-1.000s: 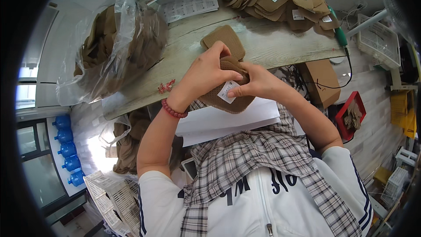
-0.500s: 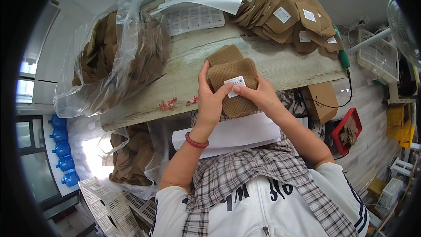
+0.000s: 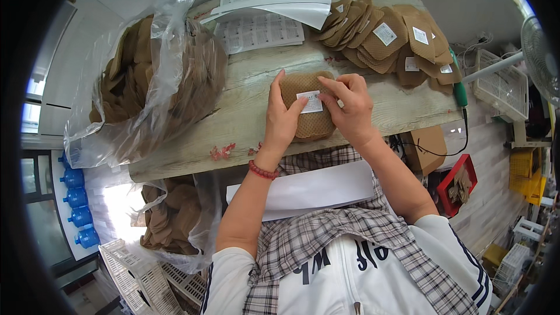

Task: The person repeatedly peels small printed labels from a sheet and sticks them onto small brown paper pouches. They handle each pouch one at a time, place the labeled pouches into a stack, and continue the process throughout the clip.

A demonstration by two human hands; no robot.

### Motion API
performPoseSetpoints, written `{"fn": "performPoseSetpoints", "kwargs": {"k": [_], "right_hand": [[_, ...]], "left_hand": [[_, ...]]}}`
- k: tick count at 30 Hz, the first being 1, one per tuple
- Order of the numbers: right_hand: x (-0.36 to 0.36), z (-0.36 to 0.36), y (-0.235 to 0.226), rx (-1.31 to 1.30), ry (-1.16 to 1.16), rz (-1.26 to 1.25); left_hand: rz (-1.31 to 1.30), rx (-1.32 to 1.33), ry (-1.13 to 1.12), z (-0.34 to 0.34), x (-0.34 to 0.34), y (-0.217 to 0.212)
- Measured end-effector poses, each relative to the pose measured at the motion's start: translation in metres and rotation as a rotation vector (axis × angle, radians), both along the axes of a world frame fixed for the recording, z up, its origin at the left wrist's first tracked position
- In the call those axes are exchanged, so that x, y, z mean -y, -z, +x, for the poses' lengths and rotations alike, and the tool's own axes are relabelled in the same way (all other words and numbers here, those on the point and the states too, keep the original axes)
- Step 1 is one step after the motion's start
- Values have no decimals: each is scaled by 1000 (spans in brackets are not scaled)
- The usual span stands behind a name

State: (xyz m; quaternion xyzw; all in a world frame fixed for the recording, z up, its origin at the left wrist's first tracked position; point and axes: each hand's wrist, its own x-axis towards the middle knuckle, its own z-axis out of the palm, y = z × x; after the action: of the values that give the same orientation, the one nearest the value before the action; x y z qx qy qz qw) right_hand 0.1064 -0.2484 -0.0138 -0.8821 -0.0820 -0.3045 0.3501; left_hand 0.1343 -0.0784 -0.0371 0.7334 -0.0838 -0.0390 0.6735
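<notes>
we log one brown mesh pad (image 3: 307, 111) lying flat on the wooden table (image 3: 233, 122), near its front edge, with a small white label (image 3: 310, 102) on top. our left hand (image 3: 283, 119) lies on the pad's left side, fingers spread, thumb tip touching the label. our right hand (image 3: 350, 105) rests on the pad's right side, thumb and forefinger pressing the label's right edge. neither hand is clenched; both press down on the pad. to the left, a clear bag (image 3: 151, 81) of brown pads. at the back right, a fanned pile of labelled pads (image 3: 388, 38). at the back centre, printed sheets (image 3: 262, 23). a white sheet (image 3: 315, 189) lies on our lap.
</notes>
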Motion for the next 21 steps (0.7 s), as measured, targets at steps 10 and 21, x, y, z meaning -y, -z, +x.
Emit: {"fn": "performPoseSetpoints", "kwargs": {"k": [10,21], "right_hand": [[-9,1,12,-118,123,256],[-7,10,14,-52,118,384]], "left_hand": [[368,362,-252,-10,6,3],[61,345,-285,-8,3,5]]}}
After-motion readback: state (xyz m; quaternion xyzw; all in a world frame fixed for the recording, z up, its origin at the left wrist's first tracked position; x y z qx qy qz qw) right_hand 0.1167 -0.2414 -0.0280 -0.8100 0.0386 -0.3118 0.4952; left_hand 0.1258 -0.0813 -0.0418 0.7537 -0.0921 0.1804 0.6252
